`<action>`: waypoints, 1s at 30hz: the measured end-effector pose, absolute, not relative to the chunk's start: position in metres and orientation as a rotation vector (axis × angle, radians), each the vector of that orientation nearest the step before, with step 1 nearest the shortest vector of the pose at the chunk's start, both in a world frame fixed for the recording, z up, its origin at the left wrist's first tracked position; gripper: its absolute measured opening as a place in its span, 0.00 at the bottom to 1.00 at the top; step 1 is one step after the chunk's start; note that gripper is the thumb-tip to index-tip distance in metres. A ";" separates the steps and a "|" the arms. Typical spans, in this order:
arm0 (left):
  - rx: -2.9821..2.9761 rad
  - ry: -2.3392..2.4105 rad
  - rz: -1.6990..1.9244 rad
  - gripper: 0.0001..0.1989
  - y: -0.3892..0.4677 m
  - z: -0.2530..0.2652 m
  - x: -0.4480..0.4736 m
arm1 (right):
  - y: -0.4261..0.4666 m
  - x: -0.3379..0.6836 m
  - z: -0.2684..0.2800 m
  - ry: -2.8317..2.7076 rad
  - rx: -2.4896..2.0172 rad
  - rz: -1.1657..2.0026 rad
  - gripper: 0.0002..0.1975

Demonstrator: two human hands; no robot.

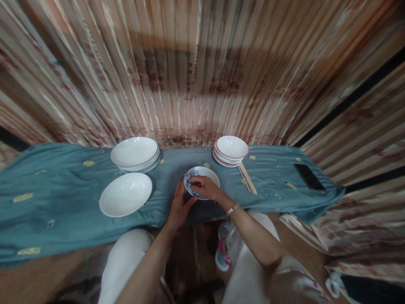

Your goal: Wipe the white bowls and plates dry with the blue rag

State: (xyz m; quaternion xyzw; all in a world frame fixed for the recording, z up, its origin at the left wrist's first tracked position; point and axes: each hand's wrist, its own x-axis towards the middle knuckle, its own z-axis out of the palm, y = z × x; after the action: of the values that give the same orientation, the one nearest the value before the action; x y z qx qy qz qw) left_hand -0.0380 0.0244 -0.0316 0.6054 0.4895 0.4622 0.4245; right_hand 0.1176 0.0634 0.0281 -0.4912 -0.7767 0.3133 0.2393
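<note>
In front of me a small white bowl (pixel 214 176) stands near the middle of the table. My left hand (pixel 180 206) grips its near left side, fingers along the outer wall and thumb near the front rim. Inside the bowl, my right hand (pixel 205 187) presses a crumpled bluish-white cloth (pixel 188 186) against the left inner wall. The right fingers are bent round the cloth, which hides part of the bowl's inside. A bracelet circles my right wrist.
The table wears a teal cloth (pixel 68 202). At left are a stack of large white bowls (pixel 135 152) and a single white bowl (pixel 125 195). Right of centre stand stacked red-rimmed bowls (pixel 232 147), with chopsticks (pixel 247 178) beside them. A phone (pixel 309 177) lies far right. Curtains (pixel 190 93) hang behind.
</note>
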 end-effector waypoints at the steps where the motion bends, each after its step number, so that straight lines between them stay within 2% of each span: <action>1: 1.511 1.222 1.160 0.36 0.024 -0.031 -0.038 | 0.062 0.114 0.027 -2.085 -1.336 0.811 0.15; 7: 1.517 1.251 1.164 0.39 0.022 -0.030 -0.035 | 0.066 0.102 0.026 -2.072 -1.400 0.419 0.18; 16: 1.529 1.205 1.186 0.39 0.017 -0.020 -0.032 | 0.083 0.124 0.051 -2.238 -1.909 0.067 0.13; 30: 1.541 1.208 1.144 0.39 0.019 -0.018 -0.033 | 0.050 0.170 0.049 -2.249 -2.267 0.093 0.14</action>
State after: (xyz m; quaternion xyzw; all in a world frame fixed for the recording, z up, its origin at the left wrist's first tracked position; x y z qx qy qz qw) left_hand -0.0328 0.0187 -0.0184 0.6157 0.4826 0.4572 0.4231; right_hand 0.1699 0.0496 0.0487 -0.7093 -0.7039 0.0291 -0.0265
